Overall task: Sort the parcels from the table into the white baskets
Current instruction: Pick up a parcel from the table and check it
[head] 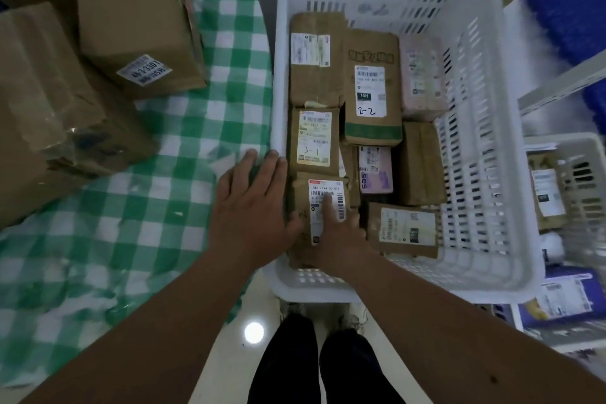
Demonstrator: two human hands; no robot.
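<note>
Here, two hands: left hand flat on basket rim, right hand gripping one parcel.

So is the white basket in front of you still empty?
No, the white basket already holds several brown parcels, and both hands are on the nearest parcel inside it.

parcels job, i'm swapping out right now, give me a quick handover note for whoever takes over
Left hand: open, fingers flat on the near left rim of the white basket.
Right hand: grips the small brown parcel in the basket's near left corner, index finger across its label.
Done: about ten parcels lie flat in that basket, among them one marked 3-1 and one marked 2-2.
Left: large cardboard boxes on the green checked cloth.
A second basket at right holds parcels too.
</note>
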